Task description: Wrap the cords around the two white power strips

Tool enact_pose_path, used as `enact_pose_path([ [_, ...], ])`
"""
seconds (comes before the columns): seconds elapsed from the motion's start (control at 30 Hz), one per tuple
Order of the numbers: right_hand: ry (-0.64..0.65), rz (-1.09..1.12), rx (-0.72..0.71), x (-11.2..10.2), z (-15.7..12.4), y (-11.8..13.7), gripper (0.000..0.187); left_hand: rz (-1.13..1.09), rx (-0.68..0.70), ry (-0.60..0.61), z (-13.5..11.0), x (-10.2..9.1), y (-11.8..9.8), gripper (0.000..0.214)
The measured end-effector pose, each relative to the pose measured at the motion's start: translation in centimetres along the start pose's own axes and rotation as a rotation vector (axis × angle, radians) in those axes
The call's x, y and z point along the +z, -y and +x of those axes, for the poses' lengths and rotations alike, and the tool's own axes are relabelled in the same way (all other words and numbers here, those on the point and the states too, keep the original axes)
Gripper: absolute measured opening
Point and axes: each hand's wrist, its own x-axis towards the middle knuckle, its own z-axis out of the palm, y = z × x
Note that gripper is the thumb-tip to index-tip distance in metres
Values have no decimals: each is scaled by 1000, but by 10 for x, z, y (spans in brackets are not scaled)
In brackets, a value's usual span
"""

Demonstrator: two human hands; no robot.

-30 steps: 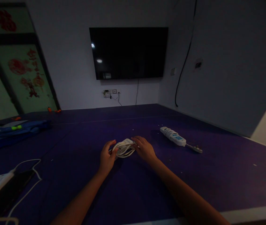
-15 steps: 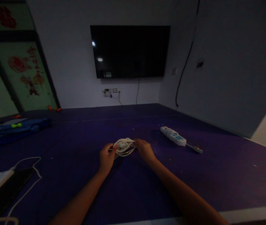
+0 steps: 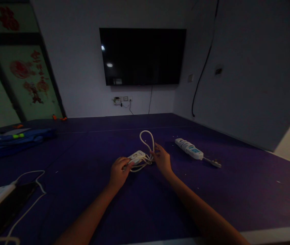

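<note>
Between the hands [image 3: 118, 173], white power strip [image 3: 138, 154] and upright cord loop [image 3: 147, 131].

Plastic power strip [image 3: 140, 153], smooth cable [image 3: 149, 158], glossy screen [image 3: 143, 56]

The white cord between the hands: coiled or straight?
Coiled: the cord lies in loops across the power strip, with one large loop at the right hand.

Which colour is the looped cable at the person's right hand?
The looped cable is off-white, without visible pattern; the head view shows it best.
</note>
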Motion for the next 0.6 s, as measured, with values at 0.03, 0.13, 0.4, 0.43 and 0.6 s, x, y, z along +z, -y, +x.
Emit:
enact_pose_path([
  [0.03, 3, -22, -12, 0, 0, 0, 41, 29, 54, 17, -1, 1, -2, 25],
  [0.13, 40, -116, -76, 0, 1, 0, 29, 58, 165, 56, -6, 3, -7, 24],
  [0.4, 353, -110, -242, 2, -8, 11, 52, 15, 272, 149, -8, 2, -17, 21],
  [0.43, 392, -126, -277, 0, -9, 13, 55, 16, 276, 159, -8, 1, -17, 22],
  [0.6, 465, -293, -563, -12, -12, 27, 77, 36, 281, 226, -9, 1, -15, 25],
])
